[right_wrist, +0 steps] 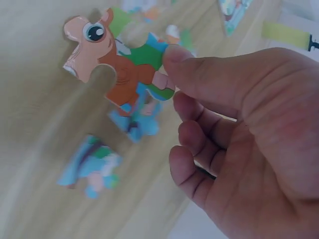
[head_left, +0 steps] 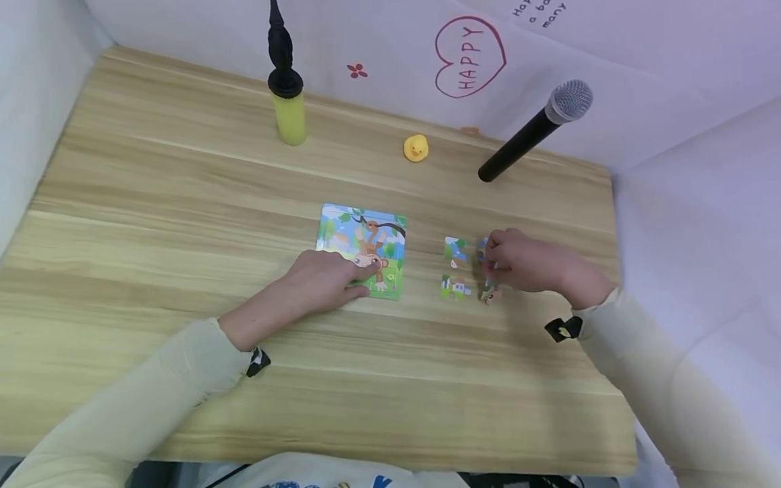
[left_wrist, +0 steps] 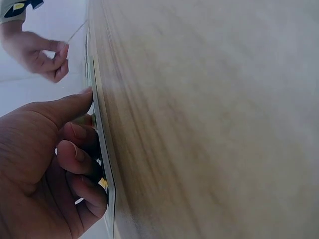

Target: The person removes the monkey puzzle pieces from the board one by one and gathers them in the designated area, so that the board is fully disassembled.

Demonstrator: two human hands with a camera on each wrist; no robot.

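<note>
The right hand (head_left: 527, 261) pinches a brown, green and blue jigsaw piece with a monkey's eye (right_wrist: 129, 74) between thumb and fingers. The left hand (head_left: 323, 281), fingers bent, rests on a square monkey-picture puzzle board (head_left: 393, 254) at mid-table. Between the hands lie colourful loose pieces (head_left: 455, 288). Around them spreads a pale wood-grain table (head_left: 183, 224), widest left of the board and reaching toward the near edge. The right forearm crosses the right edge; white sheeting (head_left: 390, 41) walls the far edge.
</note>
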